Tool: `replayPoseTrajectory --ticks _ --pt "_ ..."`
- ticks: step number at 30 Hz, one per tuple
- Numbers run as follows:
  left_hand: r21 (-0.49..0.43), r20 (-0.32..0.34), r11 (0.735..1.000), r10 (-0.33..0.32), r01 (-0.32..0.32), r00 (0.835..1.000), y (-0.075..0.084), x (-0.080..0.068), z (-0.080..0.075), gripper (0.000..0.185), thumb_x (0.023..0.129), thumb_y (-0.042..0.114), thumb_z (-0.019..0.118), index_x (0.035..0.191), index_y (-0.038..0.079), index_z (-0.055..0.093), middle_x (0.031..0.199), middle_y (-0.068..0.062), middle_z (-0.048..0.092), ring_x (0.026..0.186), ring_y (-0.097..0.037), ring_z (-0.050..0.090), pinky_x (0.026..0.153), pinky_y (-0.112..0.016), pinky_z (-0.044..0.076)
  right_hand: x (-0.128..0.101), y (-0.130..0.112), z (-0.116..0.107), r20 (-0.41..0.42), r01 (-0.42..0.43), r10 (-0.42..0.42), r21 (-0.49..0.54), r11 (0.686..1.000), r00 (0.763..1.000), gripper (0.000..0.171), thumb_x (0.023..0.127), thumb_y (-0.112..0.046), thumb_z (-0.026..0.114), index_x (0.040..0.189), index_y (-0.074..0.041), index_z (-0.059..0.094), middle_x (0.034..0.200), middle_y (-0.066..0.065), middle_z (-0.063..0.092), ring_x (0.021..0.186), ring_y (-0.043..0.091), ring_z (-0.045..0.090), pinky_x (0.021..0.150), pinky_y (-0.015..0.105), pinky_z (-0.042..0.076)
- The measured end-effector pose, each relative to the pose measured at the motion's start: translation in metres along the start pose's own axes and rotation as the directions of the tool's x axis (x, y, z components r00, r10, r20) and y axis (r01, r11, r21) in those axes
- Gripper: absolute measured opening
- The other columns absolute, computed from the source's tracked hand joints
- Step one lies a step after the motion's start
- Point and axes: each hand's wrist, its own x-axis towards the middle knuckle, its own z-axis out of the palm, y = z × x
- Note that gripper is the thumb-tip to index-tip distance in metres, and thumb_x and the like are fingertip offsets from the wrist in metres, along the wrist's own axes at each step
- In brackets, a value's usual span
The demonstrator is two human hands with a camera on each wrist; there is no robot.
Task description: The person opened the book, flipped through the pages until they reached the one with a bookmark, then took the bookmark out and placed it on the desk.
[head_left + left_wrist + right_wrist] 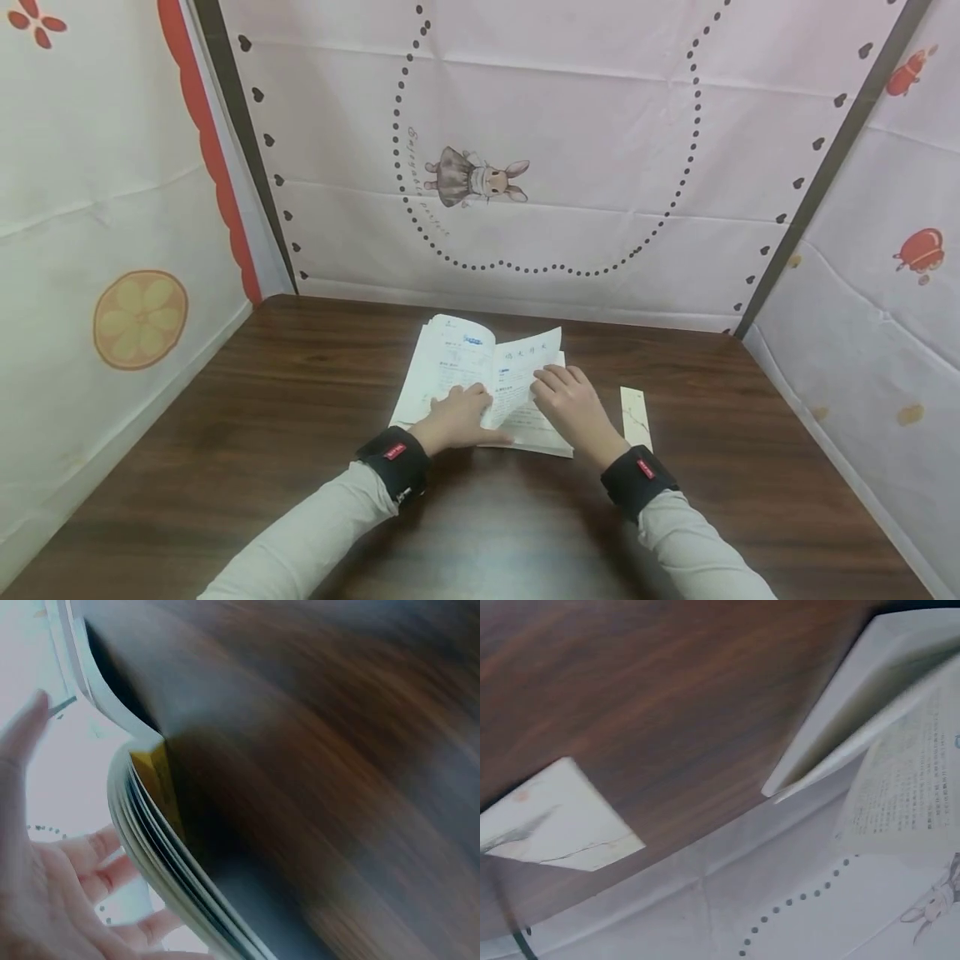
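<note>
1. Left hand (457,417): lying flat, fingers straight, pressing the left page of the open book (483,379).
2. Right hand (573,404): fingers relaxed, resting on the lifting right page.
3. Bookmark (636,417): lying on the table (225,442), just beside the right hand.

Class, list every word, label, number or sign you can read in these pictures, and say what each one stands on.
Curved lettering beside the rabbit on the backdrop: too small to read.
Blue heading and printed lines on the open book: blurred, unreadable.
Large characters on the lifted page: not legible.
Red tags on both wristbands: too small.
Bookmark: no legible text.
</note>
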Motion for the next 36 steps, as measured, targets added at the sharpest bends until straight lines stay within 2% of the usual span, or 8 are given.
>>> replayPoseTrajectory --ticks 7,11,16,20,25,28,31,36 --pt "0.029 -0.054 0.995 -0.095 0.096 0.994 0.013 0.003 0.001 0.039 0.090 0.035 0.056 0.116 0.006 0.061 0.108 -0.009 0.059 0.102 -0.031 0.051 0.096 -0.071 0.030 0.000 0.000 -0.003 -0.035 -0.175 0.178 0.059 0.983 0.983 0.017 0.073 -0.008 0.078 0.085 -0.006 0.066 0.096 0.009 0.072 0.092 0.023 0.068 0.081 0.036 0.054" --pt "-0.045 -0.058 0.987 -0.159 0.157 0.986 0.013 0.002 0.001 0.040 0.089 0.028 0.054 0.120 0.002 0.056 0.106 -0.012 0.060 0.101 -0.031 0.050 0.098 -0.071 0.028 -0.006 0.003 -0.003 0.133 -0.294 0.274 0.165 0.942 0.953 0.016 0.077 -0.012 0.077 0.086 -0.005 0.066 0.087 0.009 0.071 0.084 0.023 0.067 0.078 0.037 0.054" --pt "-0.112 -0.068 0.978 -0.184 0.176 0.981 0.011 0.000 0.002 0.044 0.090 0.026 0.051 0.126 0.001 0.053 0.111 -0.013 0.061 0.105 -0.032 0.049 0.100 -0.070 0.024 -0.017 0.008 0.001 0.567 -0.437 0.215 0.289 0.852 0.795 0.030 0.084 -0.022 0.070 0.108 -0.003 0.067 0.110 0.012 0.069 0.102 0.025 0.066 0.089 0.040 0.051" --pt "-0.126 -0.059 0.978 -0.173 0.165 0.983 0.008 -0.002 0.006 0.045 0.094 0.029 0.044 0.128 0.000 0.051 0.113 -0.014 0.060 0.109 -0.033 0.049 0.101 -0.071 0.022 -0.026 0.009 0.002 0.737 -0.508 0.120 0.329 0.796 0.665 0.057 0.083 -0.036 0.070 0.125 0.001 0.057 0.126 0.015 0.061 0.114 0.028 0.061 0.096 0.043 0.047" --pt "-0.260 -0.119 0.956 -0.173 0.137 0.978 0.003 -0.003 0.005 0.049 0.098 0.033 0.040 0.126 -0.005 0.052 0.095 -0.015 0.062 0.099 -0.033 0.057 0.099 -0.065 0.030 -0.028 0.007 0.001 0.770 -0.537 0.118 0.318 0.781 0.627 0.081 0.072 -0.040 0.079 0.133 0.002 0.049 0.131 0.017 0.057 0.118 0.030 0.057 0.100 0.044 0.044" --pt "-0.388 -0.206 0.913 -0.220 0.127 0.954 -0.004 -0.004 0.000 0.048 0.099 0.032 0.040 0.111 -0.010 0.058 0.072 -0.010 0.058 0.068 -0.024 0.059 0.075 -0.043 0.048 -0.027 0.007 0.002 0.768 -0.520 0.130 0.289 0.803 0.627 0.079 0.071 -0.036 0.081 0.132 0.002 0.050 0.128 0.017 0.059 0.112 0.028 0.060 0.099 0.042 0.046" --pt "-0.469 -0.327 0.879 -0.258 0.081 0.909 -0.014 -0.007 -0.008 0.038 0.096 0.027 0.047 0.086 -0.006 0.063 0.062 -0.007 0.056 0.049 -0.015 0.049 0.046 -0.026 0.037 -0.026 0.008 0.004 0.775 -0.529 0.143 0.271 0.804 0.615 0.075 0.071 -0.031 0.082 0.131 0.001 0.052 0.120 0.016 0.064 0.098 0.024 0.062 0.092 0.039 0.049" --pt "-0.435 -0.480 0.900 -0.245 0.014 0.843 -0.029 -0.018 -0.023 0.030 0.089 0.017 0.060 0.063 0.003 0.057 0.054 -0.003 0.051 0.049 -0.011 0.042 0.047 -0.021 0.030 -0.023 0.011 0.003 0.786 -0.564 0.147 0.285 0.775 0.600 0.071 0.071 -0.027 0.082 0.130 0.000 0.054 0.114 0.015 0.067 0.083 0.017 0.058 0.080 0.032 0.048"
